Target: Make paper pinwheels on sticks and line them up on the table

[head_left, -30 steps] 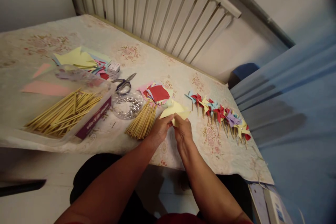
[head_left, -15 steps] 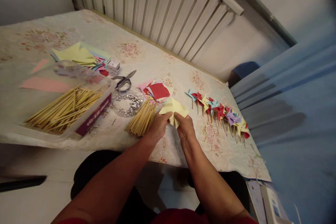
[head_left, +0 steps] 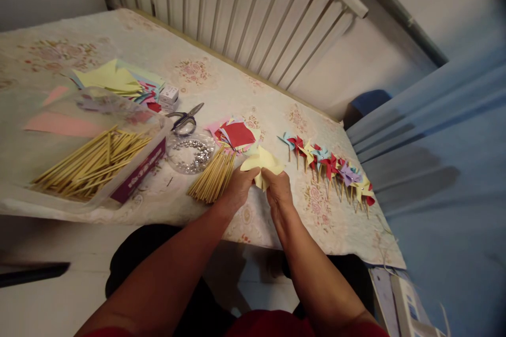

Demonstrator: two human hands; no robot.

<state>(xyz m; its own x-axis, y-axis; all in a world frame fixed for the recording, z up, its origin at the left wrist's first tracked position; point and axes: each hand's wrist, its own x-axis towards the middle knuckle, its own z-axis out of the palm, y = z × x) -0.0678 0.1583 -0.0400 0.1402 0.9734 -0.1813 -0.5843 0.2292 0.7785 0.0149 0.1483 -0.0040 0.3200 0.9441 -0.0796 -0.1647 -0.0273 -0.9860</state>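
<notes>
A pale yellow paper pinwheel with curled blades is held between both hands near the table's front edge. My left hand pinches its left side, thumb on top. On the right side, my right hand grips it the same way, the two thumbs close together at the middle. Fingers under the paper are hidden. Just left of my left hand lies a fan of thin wooden sticks. Beyond it sits a stack of coloured paper squares, red on top.
Finished pinwheels on sticks lie in a row at the right. Leftward are a round clear dish of metal fasteners, scissors, a small white box, a plastic bin of sticks and paper sheets. A radiator stands behind.
The yellow paper's blades look more curled in toward the middle. Both hands keep their hold in nearly the same place. The view has shifted slightly.
</notes>
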